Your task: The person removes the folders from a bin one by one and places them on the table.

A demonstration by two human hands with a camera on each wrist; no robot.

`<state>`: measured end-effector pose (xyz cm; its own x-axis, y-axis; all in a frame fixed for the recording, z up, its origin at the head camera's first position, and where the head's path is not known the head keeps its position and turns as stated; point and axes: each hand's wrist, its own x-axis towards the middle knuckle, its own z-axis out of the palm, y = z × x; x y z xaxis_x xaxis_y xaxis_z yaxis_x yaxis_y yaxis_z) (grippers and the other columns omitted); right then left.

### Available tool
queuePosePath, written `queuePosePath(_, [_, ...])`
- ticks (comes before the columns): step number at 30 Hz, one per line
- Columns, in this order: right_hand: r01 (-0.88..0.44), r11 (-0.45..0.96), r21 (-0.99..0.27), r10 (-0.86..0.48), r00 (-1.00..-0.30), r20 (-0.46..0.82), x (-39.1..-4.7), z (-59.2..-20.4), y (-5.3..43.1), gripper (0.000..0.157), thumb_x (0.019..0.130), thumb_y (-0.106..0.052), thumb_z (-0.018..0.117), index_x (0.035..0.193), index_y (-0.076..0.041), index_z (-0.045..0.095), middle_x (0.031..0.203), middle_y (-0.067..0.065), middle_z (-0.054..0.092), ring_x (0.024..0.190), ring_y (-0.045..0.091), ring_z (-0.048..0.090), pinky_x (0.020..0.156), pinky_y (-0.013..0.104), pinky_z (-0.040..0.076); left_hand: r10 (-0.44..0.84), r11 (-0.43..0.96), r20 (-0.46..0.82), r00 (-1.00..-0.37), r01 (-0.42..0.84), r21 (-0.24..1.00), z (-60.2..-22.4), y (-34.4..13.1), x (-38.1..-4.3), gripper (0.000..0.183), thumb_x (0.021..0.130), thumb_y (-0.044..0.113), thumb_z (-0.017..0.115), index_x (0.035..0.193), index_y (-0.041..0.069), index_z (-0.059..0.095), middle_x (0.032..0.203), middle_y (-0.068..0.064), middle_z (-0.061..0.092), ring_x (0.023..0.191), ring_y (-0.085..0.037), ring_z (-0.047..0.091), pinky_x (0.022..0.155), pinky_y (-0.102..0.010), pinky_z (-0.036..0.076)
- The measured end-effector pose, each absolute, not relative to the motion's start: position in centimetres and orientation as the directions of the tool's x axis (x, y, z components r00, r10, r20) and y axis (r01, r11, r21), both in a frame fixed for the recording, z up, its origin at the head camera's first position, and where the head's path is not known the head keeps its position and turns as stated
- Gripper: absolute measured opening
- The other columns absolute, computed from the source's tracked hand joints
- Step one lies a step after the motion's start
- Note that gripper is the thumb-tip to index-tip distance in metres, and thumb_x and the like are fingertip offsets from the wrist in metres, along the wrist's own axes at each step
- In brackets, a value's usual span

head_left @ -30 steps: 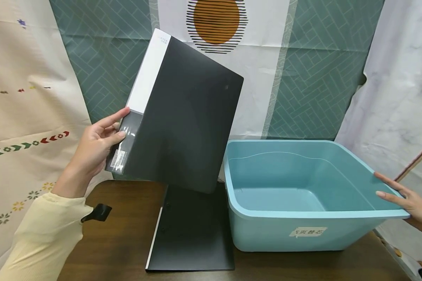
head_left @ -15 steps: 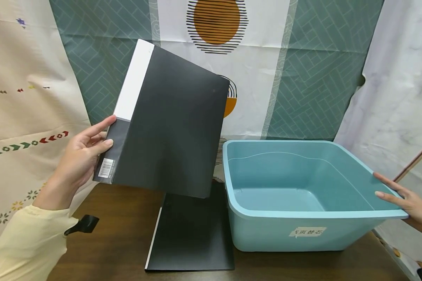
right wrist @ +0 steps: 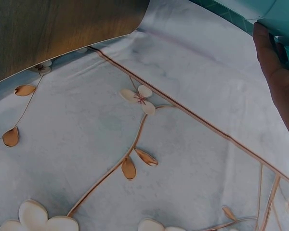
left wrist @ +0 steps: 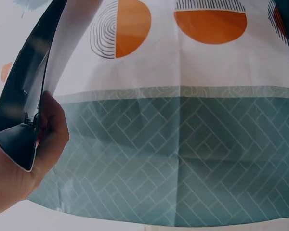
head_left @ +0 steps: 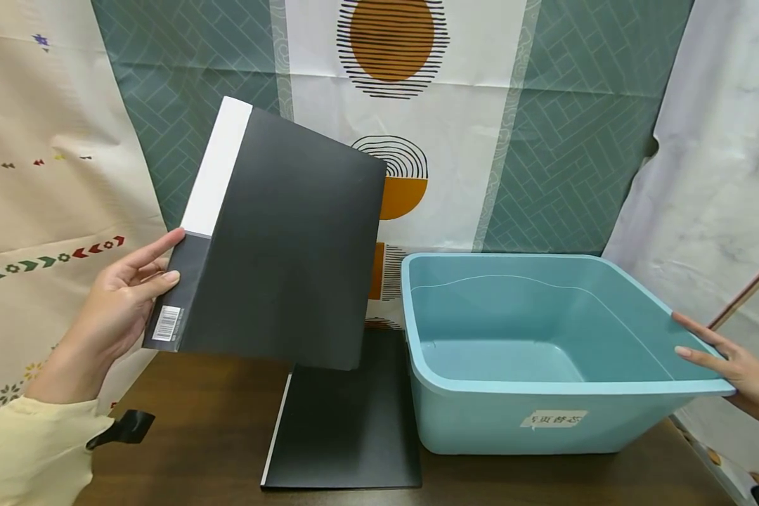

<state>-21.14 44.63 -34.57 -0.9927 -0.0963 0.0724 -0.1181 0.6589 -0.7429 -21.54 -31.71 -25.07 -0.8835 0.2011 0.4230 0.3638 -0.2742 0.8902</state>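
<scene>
My left hand (head_left: 115,299) grips a black file folder (head_left: 291,239) by the lower part of its spine, thumb on the front side. The folder is tilted in the air, its spine bearing a white strip above and a barcode sticker below. In the left wrist view, the end of the folder (left wrist: 26,115) shows its hollow spine with a small black fitting inside. Below it, a second black folder (head_left: 354,429) lies flat on the table. At the right, my right hand (head_left: 743,369) holds the rim of a light blue plastic tub (head_left: 481,418), which has nothing in it.
The brown wooden table (head_left: 183,436) carries the tub and the lying folder, which sits close against the tub's left side. Patterned cloths (head_left: 462,140) hang behind and at both sides. A paper label (head_left: 553,419) is stuck on the tub's front.
My left hand has moved down and to the left with the folder, uncovering more of the cloth behind and of the lying folder. My right hand and the tub stay in place.
</scene>
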Motion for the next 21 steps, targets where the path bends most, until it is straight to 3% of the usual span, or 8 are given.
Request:
queuePosePath(9, [-0.109, 0.632, -0.767, -0.097, -0.993, 0.060, -21.2, -34.7, 44.5, 0.066, 0.099, -0.019, 0.037, 0.143, -0.035, -0.010, 0.141, -0.021, -0.024, 0.115, 0.067, 0.003, 0.067, 0.055, 0.044, 0.202, -0.291, 0.421, -0.884, 0.357, 0.888, -26.4, -33.3, -21.0, 0.056, 0.091, -0.013, 0.038, 0.140, 0.014, 0.038, 0.103, -0.008, 0.058, 0.091, -0.017, 0.063, 0.072, -0.027, 0.052])
queuePosePath(14, [-0.075, 0.651, -0.755, -0.063, -0.997, 0.045, -21.0, -34.9, 44.4, 0.066, 0.099, -0.021, 0.038, 0.142, -0.037, -0.010, 0.145, -0.002, -0.029, 0.108, 0.066, 0.020, 0.067, 0.047, 0.048, 0.198, -0.280, 0.404, -0.893, 0.344, 0.896, -27.2, -34.2, -20.7, 0.056, 0.091, -0.013, 0.038, 0.139, 0.016, 0.040, 0.102, -0.006, 0.060, 0.090, -0.017, 0.063, 0.070, -0.028, 0.052])
queuePosePath(17, [-0.072, 0.675, -0.734, -0.052, -0.997, 0.050, -20.8, -34.9, 44.4, 0.066, 0.099, -0.022, 0.038, 0.142, -0.037, -0.009, 0.146, 0.003, -0.027, 0.104, 0.060, 0.031, 0.065, 0.041, 0.049, 0.205, -0.274, 0.391, -0.898, 0.331, 0.903, -27.7, -34.8, -20.5, 0.057, 0.091, -0.013, 0.037, 0.139, 0.017, 0.040, 0.103, -0.005, 0.061, 0.088, -0.017, 0.064, 0.068, -0.029, 0.053])
queuePosePath(21, [-0.078, 0.666, -0.742, -0.055, -0.997, 0.055, -20.6, -34.8, 44.2, 0.067, 0.099, -0.021, 0.038, 0.142, -0.036, -0.010, 0.145, 0.000, -0.028, 0.107, 0.060, 0.026, 0.064, 0.040, 0.048, 0.223, -0.247, 0.375, -0.900, 0.320, 0.915, -28.5, -35.8, -20.2, 0.058, 0.092, -0.011, 0.037, 0.141, 0.018, 0.036, 0.104, -0.004, 0.060, 0.090, -0.016, 0.063, 0.068, -0.030, 0.053])
